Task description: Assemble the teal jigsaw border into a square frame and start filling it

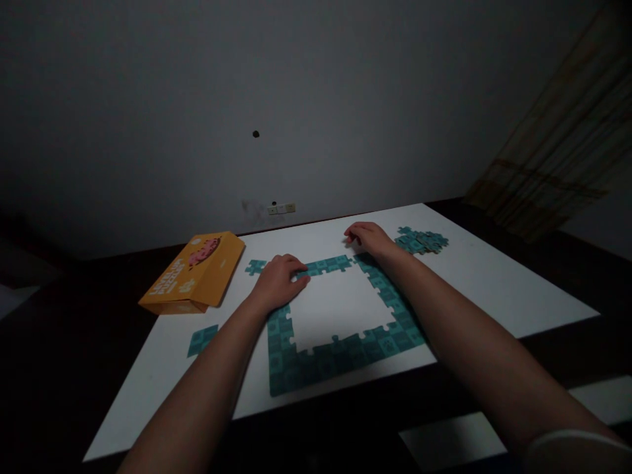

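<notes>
A frame of teal jigsaw pieces (336, 355) lies joined on a white table, with bare white tabletop inside it. My left hand (282, 282) rests at its far left corner. The thumb and index finger close on a puzzle piece (312, 268) in the far strip. Just beyond the far right corner, my right hand (371, 238) hovers with its fingers curled together, and no piece shows in them. My right forearm crosses over part of the frame's right side.
A yellow puzzle box (197, 270) lies at the table's left. Loose puzzle pieces (422, 241) are heaped at the far right. A few joined pieces (203, 339) lie left of my forearm, and another loose piece (255, 266) is beyond my left hand. A wall (316, 118) stands behind the table.
</notes>
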Tool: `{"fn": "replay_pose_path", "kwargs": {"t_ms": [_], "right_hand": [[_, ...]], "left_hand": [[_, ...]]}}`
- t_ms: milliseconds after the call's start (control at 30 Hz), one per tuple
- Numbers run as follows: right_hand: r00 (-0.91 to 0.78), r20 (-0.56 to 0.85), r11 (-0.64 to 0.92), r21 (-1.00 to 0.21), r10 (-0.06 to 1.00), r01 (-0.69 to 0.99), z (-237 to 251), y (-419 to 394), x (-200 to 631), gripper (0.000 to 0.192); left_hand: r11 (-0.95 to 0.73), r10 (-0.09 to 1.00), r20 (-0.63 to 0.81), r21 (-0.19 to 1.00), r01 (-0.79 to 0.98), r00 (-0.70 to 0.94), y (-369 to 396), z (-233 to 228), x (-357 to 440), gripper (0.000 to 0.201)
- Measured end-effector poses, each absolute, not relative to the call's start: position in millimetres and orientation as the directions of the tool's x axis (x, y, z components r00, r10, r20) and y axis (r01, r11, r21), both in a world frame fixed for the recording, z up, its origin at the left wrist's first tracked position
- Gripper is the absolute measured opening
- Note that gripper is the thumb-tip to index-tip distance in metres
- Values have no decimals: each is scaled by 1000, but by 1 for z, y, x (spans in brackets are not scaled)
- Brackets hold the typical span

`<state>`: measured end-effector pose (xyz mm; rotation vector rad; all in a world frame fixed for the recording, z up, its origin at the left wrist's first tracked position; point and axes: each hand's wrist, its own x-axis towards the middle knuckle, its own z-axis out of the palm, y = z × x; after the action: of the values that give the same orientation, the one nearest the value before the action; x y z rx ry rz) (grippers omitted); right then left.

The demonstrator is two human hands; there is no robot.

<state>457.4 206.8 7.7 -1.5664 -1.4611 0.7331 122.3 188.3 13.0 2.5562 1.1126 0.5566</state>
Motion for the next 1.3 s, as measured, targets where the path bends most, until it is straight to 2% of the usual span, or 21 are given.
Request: {"fn": "replay_pose_path", "kwargs": {"t_ms": [267, 367, 433, 500, 567, 633, 733, 833, 1033, 1133, 1200, 1300], "right_hand": [[121, 150, 62, -840, 981, 540, 5, 204, 458, 30], [131, 148, 59, -852, 980, 521, 2, 202, 458, 36], [117, 143, 65, -859, 983, 508, 1, 200, 458, 40], [29, 134, 99, -848, 991, 520, 3, 196, 458, 45], [-167, 87, 170, -793, 982, 585, 7, 190, 456, 53], [-326, 13, 235, -721, 945, 652, 12, 183, 454, 64], [-397, -36, 277, -658, 917, 700, 15, 175, 448, 67], [-401, -28, 289, -647, 916, 706, 15, 173, 444, 63], [-385, -22, 284, -636, 923, 717, 11, 174, 436, 62], [-398, 11, 308, -653, 917, 692, 9, 173, 428, 59], [-409, 28, 324, -660, 912, 678, 9, 173, 424, 57], [-410, 41, 333, -660, 911, 673, 9, 172, 418, 54]], "left_hand": [[-633, 765, 239, 449, 631, 597, 188, 15, 120, 29], [-555, 831, 289, 403, 728, 475, 193, 26, 106, 33], [-440, 885, 314, 321, 839, 344, 197, 35, 92, 41], [-294, 931, 284, 213, 932, 229, 198, 41, 79, 51], [-185, 970, 185, 137, 973, 159, 199, 43, 70, 59], [-141, 988, 82, 124, 982, 132, 200, 41, 65, 54], [-142, 990, 32, 175, 974, 139, 205, 34, 61, 36], [-153, 988, 53, 250, 956, 144, 213, 28, 55, 29], [-241, 968, 180, 449, 860, 177, 222, 19, 47, 57], [-297, 952, 233, 529, 795, 200, 223, 14, 52, 58], [-315, 947, 258, 655, 687, 189, 222, 11, 60, 56], [-283, 956, 243, 909, 307, 164, 219, 9, 75, 52]]}}
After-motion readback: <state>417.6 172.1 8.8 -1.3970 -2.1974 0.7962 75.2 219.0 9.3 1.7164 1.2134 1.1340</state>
